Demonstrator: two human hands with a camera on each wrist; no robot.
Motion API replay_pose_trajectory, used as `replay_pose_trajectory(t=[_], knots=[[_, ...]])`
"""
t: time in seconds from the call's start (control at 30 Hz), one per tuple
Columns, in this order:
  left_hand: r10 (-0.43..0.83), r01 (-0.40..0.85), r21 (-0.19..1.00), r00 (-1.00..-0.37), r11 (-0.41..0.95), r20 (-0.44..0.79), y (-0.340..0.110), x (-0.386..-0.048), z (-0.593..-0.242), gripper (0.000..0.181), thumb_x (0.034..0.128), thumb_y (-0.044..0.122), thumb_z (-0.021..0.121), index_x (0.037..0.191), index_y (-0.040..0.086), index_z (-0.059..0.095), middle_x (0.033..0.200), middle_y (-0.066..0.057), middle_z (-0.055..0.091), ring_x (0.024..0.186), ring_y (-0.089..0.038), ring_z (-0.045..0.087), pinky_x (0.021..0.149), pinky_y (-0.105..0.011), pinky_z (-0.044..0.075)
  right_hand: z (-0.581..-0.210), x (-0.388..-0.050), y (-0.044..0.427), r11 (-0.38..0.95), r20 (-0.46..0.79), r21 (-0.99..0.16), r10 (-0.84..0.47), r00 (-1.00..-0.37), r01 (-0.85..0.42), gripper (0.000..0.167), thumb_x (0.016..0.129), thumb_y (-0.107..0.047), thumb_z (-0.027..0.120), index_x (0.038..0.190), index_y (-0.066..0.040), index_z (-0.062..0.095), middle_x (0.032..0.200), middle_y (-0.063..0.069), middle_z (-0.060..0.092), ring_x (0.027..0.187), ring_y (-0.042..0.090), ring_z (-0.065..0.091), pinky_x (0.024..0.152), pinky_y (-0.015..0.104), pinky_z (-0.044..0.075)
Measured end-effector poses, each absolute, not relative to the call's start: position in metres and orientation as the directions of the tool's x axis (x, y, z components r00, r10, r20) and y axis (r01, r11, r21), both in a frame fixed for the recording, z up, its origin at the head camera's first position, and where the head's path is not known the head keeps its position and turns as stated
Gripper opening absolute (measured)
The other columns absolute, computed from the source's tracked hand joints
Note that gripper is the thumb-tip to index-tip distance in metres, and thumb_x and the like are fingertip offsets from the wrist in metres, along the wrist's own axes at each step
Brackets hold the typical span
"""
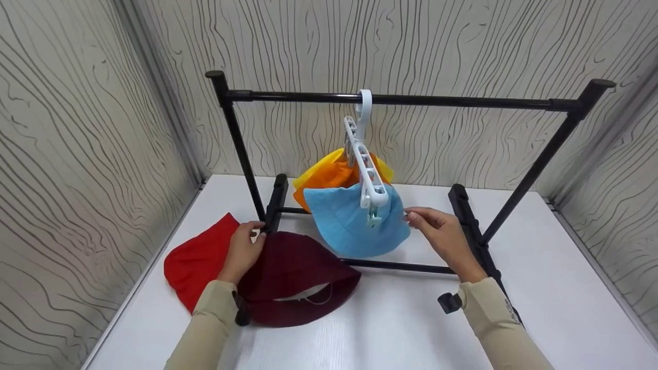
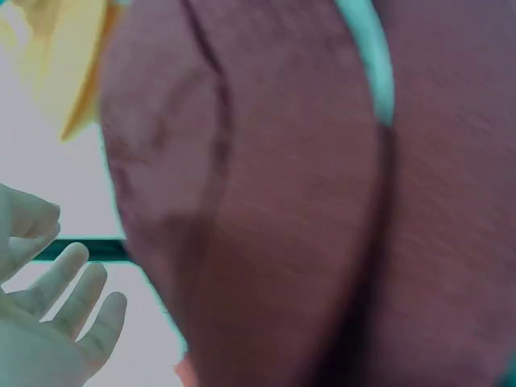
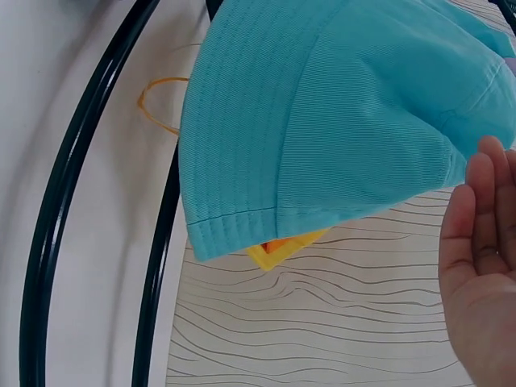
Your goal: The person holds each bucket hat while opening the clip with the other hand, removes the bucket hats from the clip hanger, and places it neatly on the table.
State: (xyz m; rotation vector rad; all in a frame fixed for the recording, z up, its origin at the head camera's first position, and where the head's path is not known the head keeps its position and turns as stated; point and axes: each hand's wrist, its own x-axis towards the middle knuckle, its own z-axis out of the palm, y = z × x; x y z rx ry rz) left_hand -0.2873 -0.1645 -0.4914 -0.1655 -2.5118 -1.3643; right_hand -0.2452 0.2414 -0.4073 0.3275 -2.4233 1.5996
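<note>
A light blue bucket hat (image 1: pixel 349 221) hangs from the near clip of a white clip hanger (image 1: pixel 366 164). At the hat's right edge, my right hand (image 1: pixel 444 234) pinches the fabric between thumb and forefinger; its other fingers show beside the hat in the right wrist view. My left hand (image 1: pixel 242 252) is at the left edge of a maroon bucket hat (image 1: pixel 288 272) lying on the table. Its fingers are loosely bent and hold nothing, as the left wrist view shows. Left of that hand lies a red hat (image 1: pixel 200 257).
The hanger hooks over the top bar (image 1: pixel 462 102) of a black rack. Orange (image 1: pixel 329 177) and yellow (image 1: pixel 326 162) hats hang behind the blue one. Lower crossbars (image 1: pixel 406 266) and feet (image 1: pixel 465 205) of the rack stand on the white table (image 1: pixel 401 318).
</note>
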Motion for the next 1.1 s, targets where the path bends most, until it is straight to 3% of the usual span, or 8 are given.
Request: replay_pose_trajectory(t=[0.27, 0.4, 0.63, 1.1], knots=[[0.057, 0.389, 0.781, -0.907, 0.489, 0.417, -0.132, -0.284, -0.440, 0.029, 0.0917, 0.006, 0.062, 0.121, 0.002, 0.062, 0.113, -0.016, 0.061, 0.099, -0.026, 0.057, 0.091, -0.043, 0.050, -0.399, -0.248, 0.238, 0.425, 0.360, -0.839, -0.037, -0.932, -0.340, 0.036, 0.095, -0.029, 0.061, 0.125, -0.008, 0.062, 0.126, 0.007, 0.064, 0.108, -0.003, 0.058, 0.091, 0.011, 0.046], [0.090, 0.428, 0.793, -0.896, 0.434, 0.435, -0.114, -0.282, -0.418, 0.032, 0.0937, 0.011, 0.061, 0.125, 0.004, 0.059, 0.119, -0.012, 0.060, 0.106, -0.025, 0.057, 0.097, -0.040, 0.050, -0.393, -0.251, 0.235, 0.418, 0.350, -0.848, -0.019, -0.937, -0.326, 0.042, 0.095, -0.029, 0.061, 0.132, -0.010, 0.057, 0.134, 0.006, 0.058, 0.118, 0.004, 0.053, 0.097, 0.014, 0.044], [0.183, 0.538, 0.751, -0.841, 0.383, 0.509, -0.088, -0.283, -0.387, 0.034, 0.0942, 0.019, 0.062, 0.125, 0.006, 0.059, 0.125, -0.014, 0.060, 0.117, -0.028, 0.054, 0.103, -0.044, 0.043, -0.385, -0.257, 0.227, 0.402, 0.333, -0.855, -0.061, -0.941, -0.328, 0.051, 0.094, -0.030, 0.062, 0.138, -0.009, 0.050, 0.143, 0.009, 0.050, 0.136, 0.021, 0.042, 0.114, 0.040, 0.033], [0.282, 0.527, 0.755, -0.849, 0.389, 0.447, -0.045, -0.284, -0.346, 0.048, 0.0915, 0.035, 0.062, 0.133, 0.011, 0.056, 0.130, -0.005, 0.059, 0.121, -0.019, 0.054, 0.107, -0.037, 0.042, -0.369, -0.267, 0.211, 0.443, 0.275, -0.842, -0.136, -0.952, -0.306, 0.057, 0.093, -0.042, 0.059, 0.141, -0.015, 0.048, 0.148, 0.006, 0.045, 0.140, 0.028, 0.037, 0.114, 0.046, 0.030]])
